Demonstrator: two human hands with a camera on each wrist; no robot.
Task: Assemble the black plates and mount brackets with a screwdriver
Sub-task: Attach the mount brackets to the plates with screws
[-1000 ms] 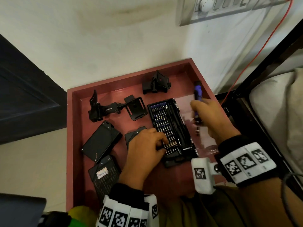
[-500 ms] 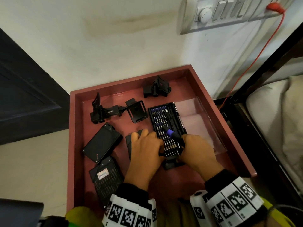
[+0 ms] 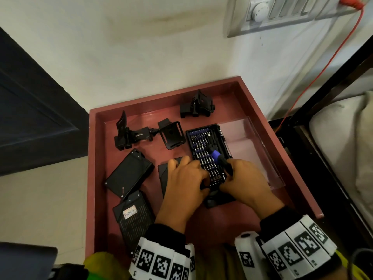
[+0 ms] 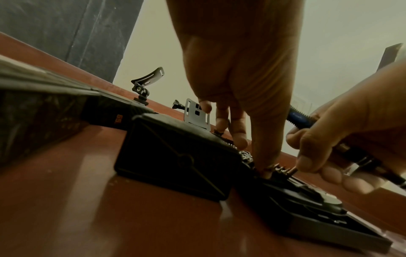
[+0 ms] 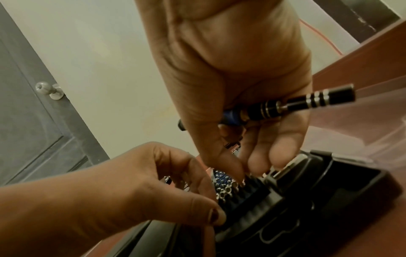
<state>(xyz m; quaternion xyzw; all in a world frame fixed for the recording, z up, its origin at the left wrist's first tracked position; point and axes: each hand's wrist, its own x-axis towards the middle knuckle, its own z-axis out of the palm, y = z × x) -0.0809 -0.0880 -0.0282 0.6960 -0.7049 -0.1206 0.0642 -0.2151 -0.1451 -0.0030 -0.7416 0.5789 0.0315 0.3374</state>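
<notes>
The right hand (image 3: 245,181) kept the screwdriver (image 5: 285,106) tucked under curled fingers, handle across the palm, while its thumb and forefinger reached down into the bit case (image 3: 210,156); whether they had a bit could not be told. The left hand (image 3: 186,183) pressed straight fingers (image 4: 265,151) onto the case's bits. The bits looked small, hard and slippery, best pinched at the shank. Just left of those fingers lay a plate (image 3: 164,172), stiff and light; beyond, the brackets (image 3: 149,134) rested in the tray (image 3: 300,184).
</notes>
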